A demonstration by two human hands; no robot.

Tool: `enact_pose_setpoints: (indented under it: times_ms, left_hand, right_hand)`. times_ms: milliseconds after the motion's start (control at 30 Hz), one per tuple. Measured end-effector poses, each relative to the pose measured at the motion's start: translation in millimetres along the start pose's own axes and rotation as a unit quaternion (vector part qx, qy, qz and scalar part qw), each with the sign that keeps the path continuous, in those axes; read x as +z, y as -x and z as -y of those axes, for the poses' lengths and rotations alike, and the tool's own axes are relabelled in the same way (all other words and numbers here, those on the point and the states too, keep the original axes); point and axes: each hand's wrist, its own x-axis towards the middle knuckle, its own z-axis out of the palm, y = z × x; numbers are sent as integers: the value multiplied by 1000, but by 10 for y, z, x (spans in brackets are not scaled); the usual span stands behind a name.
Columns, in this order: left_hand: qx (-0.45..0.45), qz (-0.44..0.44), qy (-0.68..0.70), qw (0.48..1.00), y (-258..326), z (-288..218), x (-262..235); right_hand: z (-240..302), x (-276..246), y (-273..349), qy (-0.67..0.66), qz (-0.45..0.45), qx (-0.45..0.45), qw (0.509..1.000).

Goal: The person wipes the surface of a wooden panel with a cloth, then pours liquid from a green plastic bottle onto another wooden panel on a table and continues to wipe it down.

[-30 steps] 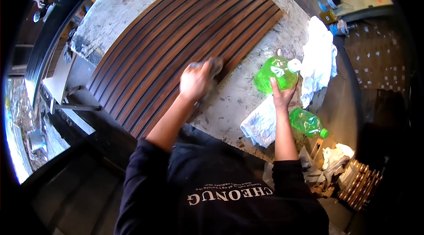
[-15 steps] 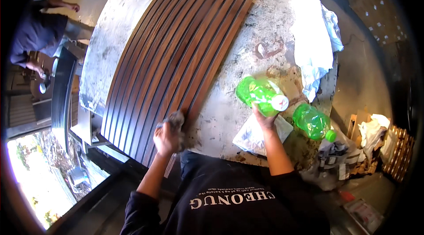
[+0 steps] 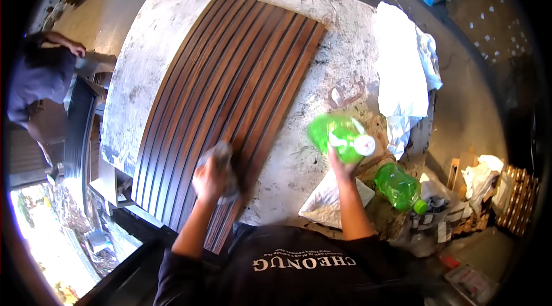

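Observation:
A brown slatted wood panel [image 3: 230,82] with dark grooves lies across the pale, stained table [image 3: 155,24]. My left hand [image 3: 210,178] is closed on a wadded grey rag [image 3: 221,163], pressed to the panel's near end. To the right, my right hand [image 3: 343,165] grips a green plastic bottle [image 3: 333,131] with a white cap, tilted so its cap points right. The bottle is blurred, and its contents are hard to make out. Beside that hand a second green bottle [image 3: 397,185] with a green cap lies on its side. A folded white cloth [image 3: 325,202] sits under my right forearm.
A long white cloth [image 3: 399,70] drapes over the table's right side. At left, another person [image 3: 43,76] stands by a dark panel [image 3: 79,133]. Crumpled plastic and rags [image 3: 437,202] lie by the near right corner, next to a wooden slatted piece [image 3: 517,199].
The whole view has shifted, so the table and panel sit lower in the picture. My left hand with the rag has moved slightly along the panel. The other person's arm has moved down.

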Motion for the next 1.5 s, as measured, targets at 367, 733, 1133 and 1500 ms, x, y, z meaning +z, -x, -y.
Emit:
enact_pose_setpoints:
  times_ms: [367, 733, 1133, 1500]
  left_hand:
    - [191, -67, -30, 979, -2259, -651, 613]
    - [198, -63, -7, 978, -2090, -500, 571]
    - [178, -57, -73, 980, -4352, -1256, 1296]
    - [287, -2, -83, 954, -3077, -820, 816]
  right_hand:
    - [166, 535, -715, 242, 19, -130, 961]
    - [234, 604, -904, 243, 110, -26, 963]
    - [-243, 605, -855, -257, -38, 234, 937]
    - [-238, 481, -879, 249, 76, -103, 960]
